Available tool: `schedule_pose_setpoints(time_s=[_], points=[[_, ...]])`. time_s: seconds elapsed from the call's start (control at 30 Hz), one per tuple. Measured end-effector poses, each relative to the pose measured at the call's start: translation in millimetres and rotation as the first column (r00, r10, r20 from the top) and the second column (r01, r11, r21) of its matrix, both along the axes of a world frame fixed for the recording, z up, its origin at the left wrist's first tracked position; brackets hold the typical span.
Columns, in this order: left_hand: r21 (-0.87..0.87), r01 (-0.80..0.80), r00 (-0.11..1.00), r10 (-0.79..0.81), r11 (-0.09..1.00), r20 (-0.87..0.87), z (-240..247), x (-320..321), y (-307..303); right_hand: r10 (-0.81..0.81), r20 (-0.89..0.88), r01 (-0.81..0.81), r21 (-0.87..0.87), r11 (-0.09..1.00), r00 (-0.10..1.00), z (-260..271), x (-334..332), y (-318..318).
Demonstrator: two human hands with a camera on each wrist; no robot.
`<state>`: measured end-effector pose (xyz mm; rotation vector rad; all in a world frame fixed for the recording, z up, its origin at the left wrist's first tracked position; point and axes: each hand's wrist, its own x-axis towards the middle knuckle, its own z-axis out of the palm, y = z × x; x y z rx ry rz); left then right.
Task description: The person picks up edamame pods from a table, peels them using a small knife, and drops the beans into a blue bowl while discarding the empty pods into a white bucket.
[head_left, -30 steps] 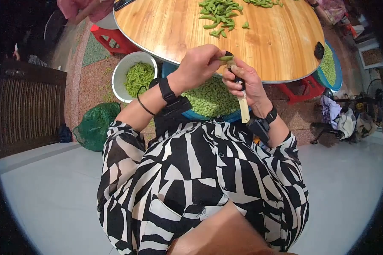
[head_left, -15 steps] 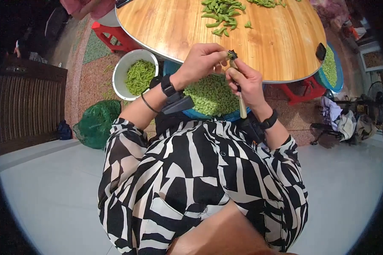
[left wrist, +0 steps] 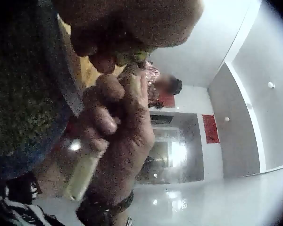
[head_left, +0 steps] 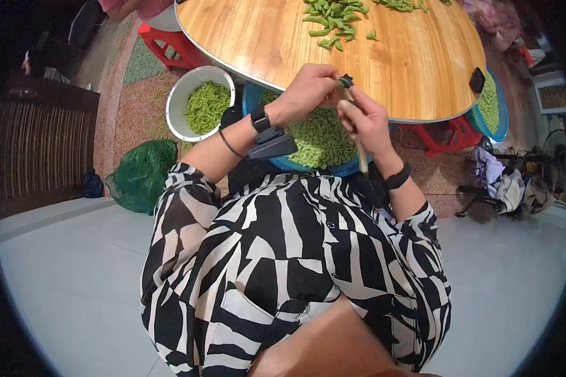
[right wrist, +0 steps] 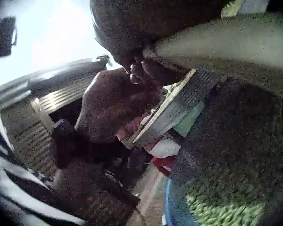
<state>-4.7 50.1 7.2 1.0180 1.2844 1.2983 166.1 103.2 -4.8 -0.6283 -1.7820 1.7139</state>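
My left hand [head_left: 307,89] has bent fingers and pinches a green soybean pod [left wrist: 132,57], seen at the fingertips in the left wrist view. Right against it, my right hand [head_left: 372,129] grips a tool by its pale handle [head_left: 362,158], whose end sticks out below the palm; its working end is hidden. A small dark piece [head_left: 346,80] shows where the two hands' fingertips meet. Under the hands sits a blue basin [head_left: 289,165] of shelled green beans [head_left: 321,141].
A round wooden table [head_left: 258,38] carries heaped pods [head_left: 335,17] and a black object [head_left: 477,80]. At left stand a white bucket [head_left: 170,116] of pods and a green mesh sack [head_left: 141,176]. Red stools [head_left: 170,50] stand by the table. Another person's arm shows at the top left.
The pod that stuck out of the left fingers is now mostly hidden in the head view. The right hand has turned, and its thumb has closed over the tool, so the handle looks narrower.
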Motion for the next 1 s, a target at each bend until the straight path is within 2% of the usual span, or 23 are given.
schedule_pose_setpoints(time_s=[0.03, 0.07, 0.1, 0.13, 0.17, 0.2, 0.23, 0.3, 0.33, 0.37, 0.4, 0.43, 0.5, 0.57, 0.63, 0.7, 0.77, 0.83, 0.9, 0.97, 1.0], points=[[-0.013, 0.040, 0.998, -0.041, 0.999, -0.049, 3.2, -0.5, -0.9, 0.061, -0.051, -0.077, -0.438, 0.896, 0.997, 6.0, 4.5, 2.9], [-0.014, 0.046, 0.998, -0.047, 0.999, -0.050, 1.8, 2.3, -2.7, 0.048, -0.130, -0.116, -0.586, 0.802, 0.990, 2.7, 6.4, 7.3], [0.086, -0.008, 0.999, 0.011, 0.996, -0.041, -1.6, 5.8, -5.6, 0.041, -0.132, -0.112, -0.586, 0.802, 0.990, 2.9, 8.0, 11.0], [0.185, -0.063, 0.997, 0.069, 0.981, -0.026, -5.5, 7.8, -6.8, 0.062, -0.270, -0.239, -0.695, 0.678, 0.961, 3.9, 9.6, 14.3], [0.186, -0.058, 0.998, 0.064, 0.981, -0.027, -11.1, 6.1, -6.9, 0.058, -0.405, -0.372, -0.761, 0.532, 0.912, 4.5, 10.4, 16.9], [0.193, -0.057, 0.998, 0.060, 0.980, -0.012, -14.5, 3.0, -8.6, 0.032, -0.444, -0.400, -0.770, 0.497, 0.895, 3.6, 10.6, 18.0], [0.200, -0.056, 0.998, 0.057, 0.978, 0.003, -17.3, 0.8, -9.3, 0.031, -0.445, -0.400, -0.769, 0.498, 0.895, 5.3, 9.9, 17.9], [0.166, -0.037, 0.999, 0.042, 0.985, -0.029, -20.0, 3.4, -9.1, 0.033, -0.330, -0.277, -0.729, 0.626, 0.943, 9.4, 6.2, 14.2], [0.134, -0.016, 0.998, 0.024, 0.991, -0.060, -18.5, 4.0, -9.3, 0.038, -0.330, -0.280, -0.729, 0.625, 0.943, 8.6, 2.8, 10.0], [0.136, -0.018, 0.998, 0.027, 0.990, -0.061, -16.2, 3.7, -10.5, 0.012, -0.170, -0.109, -0.570, 0.814, 0.985, 6.6, -0.5, 4.7], [0.146, 0.000, 0.997, 0.011, 0.989, -0.077, -11.8, 4.3, -12.4, -0.060, -0.020, 0.050, -0.343, 0.938, 0.998, 5.3, -2.1, 2.1], [0.153, 0.022, 0.996, -0.007, 0.988, -0.093, -10.0, 5.2, -12.9, -0.064, -0.020, 0.054, -0.342, 0.938, 0.998, 4.1, -2.9, 3.4], [0.185, 0.047, 0.991, -0.023, 0.982, -0.130, -13.1, 7.5, -13.6, -0.066, 0.086, 0.080, -0.168, 0.983, 0.994, 0.7, -5.0, 5.3], [0.221, 0.066, 0.985, -0.029, 0.973, -0.170, -12.1, 5.9, -15.1, -0.027, 0.068, 0.041, -0.224, 0.974, 0.997, 2.7, -3.0, 8.0], [0.093, 0.115, 0.992, -0.119, 0.989, 0.040, -2.6, 1.6, -18.1, 0.008, 0.048, 0.005, -0.274, 0.962, 0.999, 3.0, -0.8, 12.6], [0.081, 0.071, 0.995, -0.076, 0.994, 0.063, -8.8, -10.9, -19.8, -0.070, -0.075, 0.019, -0.536, 0.844, 0.995, 1.0, 0.6, 17.4], [0.068, 0.021, 0.996, -0.027, 0.997, 0.085, -17.0, -13.4, -18.4, -0.073, -0.088, 0.007, -0.587, 0.809, 0.993, 5.4, 1.1, 19.1], [0.273, -0.007, 0.988, 0.049, 0.962, -0.149, -14.6, 1.7, -22.8, -0.073, -0.099, -0.007, -0.640, 0.769, 0.992, 3.7, -0.8, 18.5], [0.284, -0.042, 0.993, 0.072, 0.958, -0.095, -14.6, 9.3, -24.7, -0.052, -0.244, -0.149, -0.733, 0.663, 0.968, -6.1, -3.8, 16.8], [0.151, -0.169, 0.974, 0.141, 0.974, 0.180, -22.6, 10.0, -20.5, -0.054, -0.247, -0.155, -0.749, 0.644, 0.968, -6.8, -8.2, 13.6], [0.152, -0.167, 0.974, 0.140, 0.974, 0.179, -19.5, 12.4, -17.6, -0.064, -0.240, -0.146, -0.760, 0.634, 0.969, -3.1, -8.5, 10.6]])
